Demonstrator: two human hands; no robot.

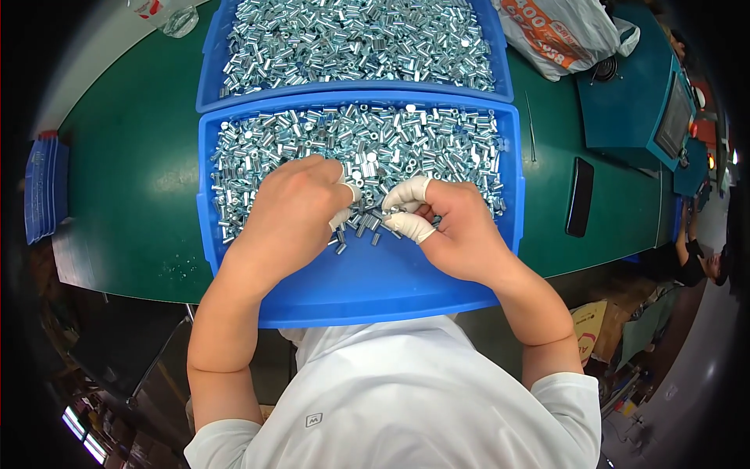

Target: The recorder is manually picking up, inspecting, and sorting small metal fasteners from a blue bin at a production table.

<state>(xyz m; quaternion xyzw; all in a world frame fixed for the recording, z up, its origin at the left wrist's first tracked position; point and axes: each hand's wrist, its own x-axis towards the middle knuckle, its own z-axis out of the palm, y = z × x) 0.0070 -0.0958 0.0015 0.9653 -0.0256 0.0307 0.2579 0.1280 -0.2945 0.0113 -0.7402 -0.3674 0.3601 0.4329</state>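
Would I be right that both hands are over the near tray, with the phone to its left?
Not quite: the head view shows the phone to the right of the near tray, with the left hand and right hand over that tray.

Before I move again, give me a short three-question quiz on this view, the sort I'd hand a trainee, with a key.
1. Multiple choice: where does the black phone lie relative to the near blue tray? A) left of it B) right of it C) inside it
2. True or false: the thumb of the right hand is bare.
3. Short answer: which strip of the near blue tray is bare of metal pieces?

Key: 1. B. 2. False; it wears a white finger cover. 3. The strip nearest the white shirt.
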